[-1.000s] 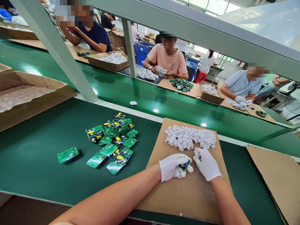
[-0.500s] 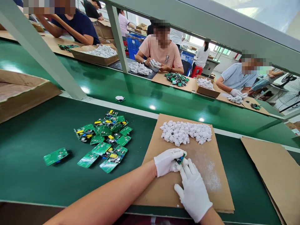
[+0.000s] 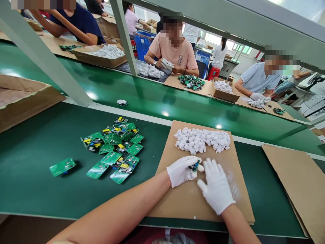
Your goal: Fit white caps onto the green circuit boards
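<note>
In a white glove, my left hand (image 3: 182, 170) grips a small green circuit board (image 3: 195, 165) over the cardboard sheet (image 3: 175, 206). My gloved right hand (image 3: 217, 185) lies just right of it, palm down, fingers stretched out, apart from the board. Beyond both hands, a heap of small white pieces (image 3: 200, 139) rests on the far part of the cardboard. To the left, a pile of green circuit boards (image 3: 114, 145) with yellow and blue parts lies on the green bench. One single board (image 3: 62, 166) sits apart, further left.
A cardboard box (image 3: 27, 98) stands at far left. More cardboard sheets (image 3: 297, 183) lie at right. Behind the bench runs a green conveyor belt (image 3: 149, 106) carrying one white-topped board (image 3: 122, 102). A slanted metal post (image 3: 50, 54) rises at left. Several people work across the belt.
My right hand has moved away from the board, to the right and slightly forward. The left hand keeps hold of the board. The white-topped piece on the belt has shifted left.
</note>
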Action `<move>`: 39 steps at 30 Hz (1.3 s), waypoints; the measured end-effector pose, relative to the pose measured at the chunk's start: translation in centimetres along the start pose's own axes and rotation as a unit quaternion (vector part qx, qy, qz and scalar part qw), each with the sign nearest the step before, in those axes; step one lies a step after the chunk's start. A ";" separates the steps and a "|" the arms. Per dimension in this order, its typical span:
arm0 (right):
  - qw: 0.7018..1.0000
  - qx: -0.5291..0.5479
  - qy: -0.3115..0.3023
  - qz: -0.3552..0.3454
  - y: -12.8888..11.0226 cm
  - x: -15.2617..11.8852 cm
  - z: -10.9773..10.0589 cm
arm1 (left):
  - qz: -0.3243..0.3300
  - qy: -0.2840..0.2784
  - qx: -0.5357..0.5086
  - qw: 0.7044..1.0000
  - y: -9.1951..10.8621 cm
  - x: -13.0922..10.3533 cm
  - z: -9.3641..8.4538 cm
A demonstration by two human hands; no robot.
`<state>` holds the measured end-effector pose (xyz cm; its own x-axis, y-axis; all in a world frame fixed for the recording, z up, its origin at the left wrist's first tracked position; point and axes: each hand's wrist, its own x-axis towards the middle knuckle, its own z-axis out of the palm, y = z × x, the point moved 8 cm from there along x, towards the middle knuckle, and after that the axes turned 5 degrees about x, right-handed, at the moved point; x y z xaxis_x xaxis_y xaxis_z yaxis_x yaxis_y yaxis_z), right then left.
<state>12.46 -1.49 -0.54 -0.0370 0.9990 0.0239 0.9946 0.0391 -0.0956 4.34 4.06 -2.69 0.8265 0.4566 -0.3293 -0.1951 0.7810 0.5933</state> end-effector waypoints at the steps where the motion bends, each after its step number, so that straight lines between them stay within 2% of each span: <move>1: 0.999 -0.011 0.010 0.032 0.9 0.2 -0.3 | 0.000 0.002 0.004 1.000 0.0 0.0 0.0; 2: 0.998 -0.018 0.018 0.056 1.3 0.3 -0.5 | 0.002 0.004 0.006 1.000 0.1 0.0 -0.1; 4: 0.998 -0.012 0.021 0.056 0.6 0.2 -0.6 | 0.020 0.008 0.009 1.000 0.6 0.1 -0.1; 7: 0.998 0.025 -0.017 -0.051 -2.8 -0.6 0.2 | 0.068 0.020 0.005 0.997 1.6 0.1 -0.4; 9: 0.995 0.033 -0.030 -0.093 -3.3 -0.7 0.4 | 0.089 0.030 0.001 0.996 2.1 0.1 -0.7; 10: 0.996 0.024 -0.029 -0.085 -2.5 -0.5 0.3 | 0.093 0.035 0.002 0.995 2.2 0.1 -0.8; 13: 0.999 -0.020 0.004 0.029 1.3 0.6 -0.4 | 0.096 0.044 0.014 0.994 2.3 0.0 -1.0; 14: 0.999 -0.025 0.007 0.043 1.8 0.7 -0.4 | 0.096 0.044 0.015 0.994 2.3 0.0 -1.0; 15: 0.999 -0.025 0.013 0.040 1.6 0.6 -0.5 | 0.096 0.044 0.014 0.994 2.2 0.0 -0.9; 19: 0.996 0.002 -0.014 -0.088 -1.9 -0.3 0.2 | 0.089 0.041 0.000 0.995 2.1 0.1 -0.7; 20: 0.996 -0.002 -0.010 -0.087 -1.8 -0.2 0.2 | 0.087 0.045 0.002 0.995 2.1 0.2 -0.8; 23: 0.999 -0.037 0.035 0.016 1.8 0.5 -0.5 | 0.081 0.060 0.016 0.995 2.1 0.2 -0.9; 25: 0.997 -0.043 0.063 0.029 3.7 0.9 -0.9 | 0.076 0.064 0.020 0.995 2.0 0.2 -0.9; 28: 0.994 0.001 0.101 0.034 4.7 0.5 -1.7 | 0.069 0.063 0.020 0.995 2.0 0.2 -1.0; 30: 0.990 0.069 0.110 0.049 4.3 -0.5 -2.3 | 0.069 0.057 0.022 0.996 2.0 0.3 -1.0; 32: 0.981 0.172 0.081 0.035 2.8 -1.8 -2.6 | 0.070 0.050 0.024 0.996 1.9 0.4 -0.9; 35: 0.945 0.321 -0.036 -0.048 -1.0 -3.8 -2.7 | 0.072 0.048 0.023 0.996 1.9 0.4 -0.9; 37: 0.922 0.359 -0.108 -0.100 -3.1 -4.9 -2.6 | 0.072 0.050 0.024 0.996 2.0 0.4 -0.9; 39: 0.917 0.349 -0.151 -0.123 -4.0 -5.5 -2.3 | 0.071 0.051 0.025 0.996 2.0 0.3 -0.9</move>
<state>8.90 -7.23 2.01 -0.3806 0.9147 -0.1358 0.6524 0.1615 -0.7405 3.75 6.17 -2.29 0.7336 0.6044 -0.3107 -0.2785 0.6844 0.6739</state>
